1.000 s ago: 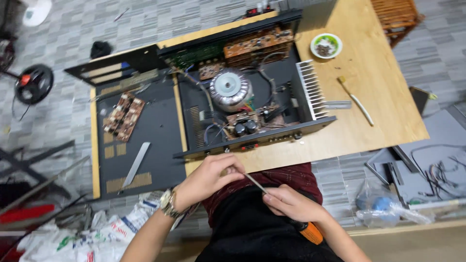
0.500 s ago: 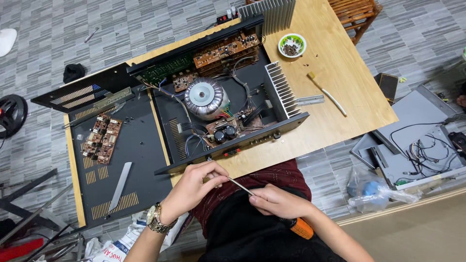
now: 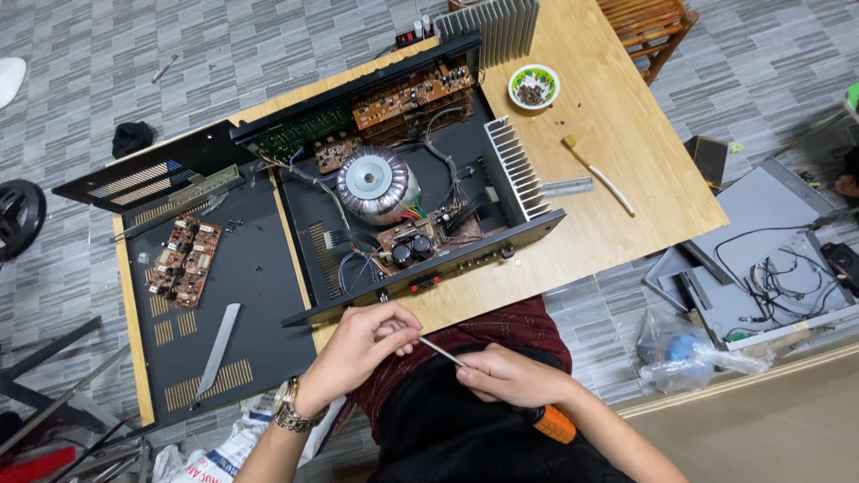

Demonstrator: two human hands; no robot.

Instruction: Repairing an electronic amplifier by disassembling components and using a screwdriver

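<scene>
While both hands meet over the person's lap at the near edge of the bench, the head view shows the following.

Head view, left hand: the left hand [image 3: 358,344], with a gold wristwatch [image 3: 291,407] on its wrist, has its fingers curled in and pinched round the tip end of a thin metal shaft.

Head view, right hand: the right hand [image 3: 510,376] is closed round the same tool nearer its grip, knuckles up.

Head view, tool: a screwdriver [image 3: 492,385] with an orange handle [image 3: 555,424] that sticks out behind the right hand; its shaft runs slanted between the two hands, just below the front panel of the open unit.

Head view, open unit: a black amplifier chassis [image 3: 420,277] lies on the bench [image 3: 626,152], lid off, with a round silver transformer [image 3: 378,183] in the middle, brown circuit boards at the back and a finned heat sink [image 3: 514,168] on its right side.

Head view, left of chassis: a black cover panel [image 3: 242,295] carries a loose brown circuit board [image 3: 185,260] and a flat metal strip [image 3: 217,347].

Head view, far right of bench: a small green-rimmed bowl [image 3: 534,86] of dark bits, and a brush [image 3: 598,174] lying well apart from the hands.
</scene>
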